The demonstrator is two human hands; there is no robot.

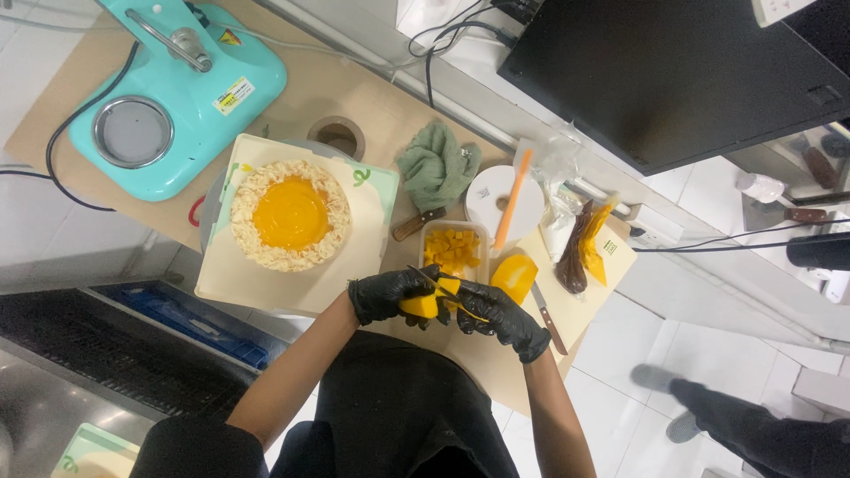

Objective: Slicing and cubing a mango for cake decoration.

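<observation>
Gripping a piece of yellow mango [423, 305], the black-gloved left hand [387, 295] closes around the fruit above the front edge of the table [336, 93], while the gloved right hand [498, 316] is closed on a small knife [440, 288] whose blade lies across the fruit. Just behind the hands, a clear plastic tub [453, 249] holds diced mango, and a mango half [513, 277] rests beside it on a pale cutting board [584, 296]. A second knife [549, 319] lies on that board near mango peel [584, 248]. To the left, a round cake [290, 215] topped with orange glaze and ringed with white shavings sits on a square board [266, 288]. A green cloth [436, 166] and a turquoise machine [177, 88] stand farther back.
</observation>
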